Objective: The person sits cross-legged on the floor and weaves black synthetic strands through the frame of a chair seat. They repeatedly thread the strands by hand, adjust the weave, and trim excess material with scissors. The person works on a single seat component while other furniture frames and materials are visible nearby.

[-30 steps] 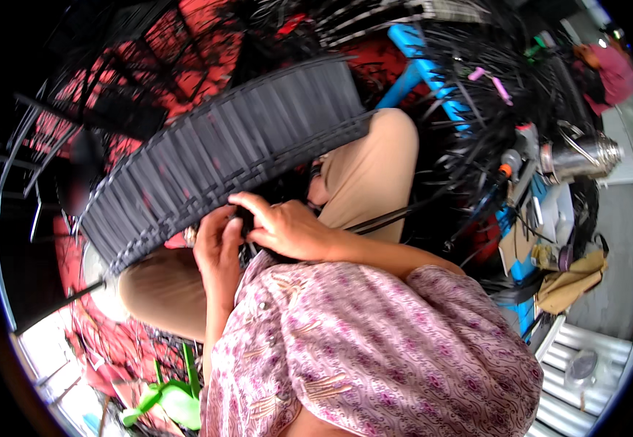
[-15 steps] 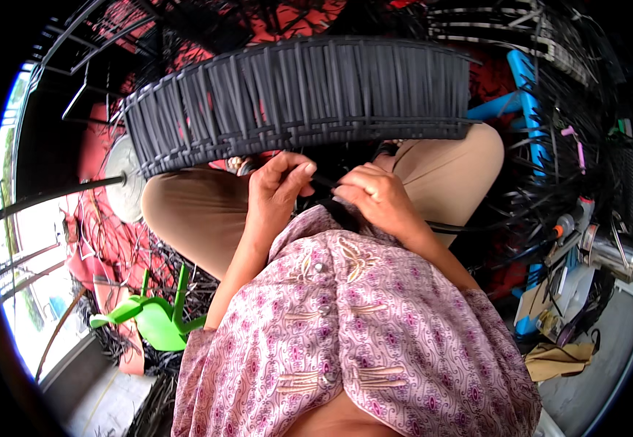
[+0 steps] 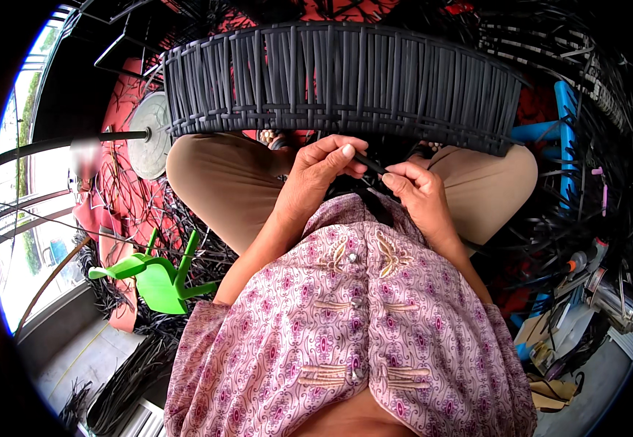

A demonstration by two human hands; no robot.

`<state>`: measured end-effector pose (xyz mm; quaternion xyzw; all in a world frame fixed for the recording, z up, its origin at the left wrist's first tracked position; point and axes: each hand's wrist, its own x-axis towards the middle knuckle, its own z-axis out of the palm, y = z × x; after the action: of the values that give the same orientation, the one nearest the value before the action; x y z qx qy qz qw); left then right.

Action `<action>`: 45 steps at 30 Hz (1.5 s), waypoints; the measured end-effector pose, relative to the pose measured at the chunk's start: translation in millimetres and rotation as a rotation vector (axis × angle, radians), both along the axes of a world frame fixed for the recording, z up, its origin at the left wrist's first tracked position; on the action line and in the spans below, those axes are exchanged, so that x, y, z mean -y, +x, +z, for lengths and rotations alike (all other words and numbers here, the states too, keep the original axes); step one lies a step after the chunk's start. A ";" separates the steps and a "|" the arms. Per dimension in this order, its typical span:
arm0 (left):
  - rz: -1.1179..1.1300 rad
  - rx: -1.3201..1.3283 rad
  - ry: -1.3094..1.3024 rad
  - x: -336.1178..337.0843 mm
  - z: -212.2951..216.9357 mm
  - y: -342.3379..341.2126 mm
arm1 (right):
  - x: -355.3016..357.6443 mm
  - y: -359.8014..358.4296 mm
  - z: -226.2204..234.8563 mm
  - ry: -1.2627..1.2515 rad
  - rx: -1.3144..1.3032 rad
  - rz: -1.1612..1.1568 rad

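Note:
A short length of black flat strip (image 3: pixel 369 162), like weaving cane, runs slantwise between my two hands above my lap. My left hand (image 3: pixel 320 169) pinches its upper end between thumb and fingers. At the lower end, the thumb and fingertips of my right hand (image 3: pixel 422 191) are closed on the same strip. Just beyond them, a long curved panel of black woven wicker (image 3: pixel 345 80) lies across my crossed legs (image 3: pixel 222 171). Closely set upright strips fill it, with woven bands along both long edges. My hands are apart from the panel.
Loose black strips (image 3: pixel 542 233) lie in tangles on both sides. At left are a bright green plastic chair-shaped piece (image 3: pixel 162 285) and a round grey disc (image 3: pixel 149 135) with a rod. Blue plastic framing (image 3: pixel 566 138), a metal flask (image 3: pixel 615 300) and tools stand at right.
The whole view has shifted, so the panel and hands sit further right. My right-hand fingers have opened out somewhat from a tighter curl, and more of the strip shows between the hands.

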<state>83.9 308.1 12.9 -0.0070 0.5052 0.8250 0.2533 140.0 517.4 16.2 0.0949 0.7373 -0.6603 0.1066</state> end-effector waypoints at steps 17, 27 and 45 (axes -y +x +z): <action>0.006 -0.144 -0.042 6.8 -3.3 -0.5 | 1.4 -1.5 12.7 -0.072 0.086 0.028; -0.004 -0.573 -0.388 7.1 -5.5 -2.3 | 6.2 -1.0 10.0 0.126 0.009 -0.008; -0.011 -0.047 -0.158 -2.8 -8.2 4.8 | 0.6 0.6 16.7 0.382 -0.183 0.111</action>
<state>88.7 310.9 4.7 -0.0049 0.5744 0.7812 0.2444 140.6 516.7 32.9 0.0122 0.8596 -0.5077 0.0557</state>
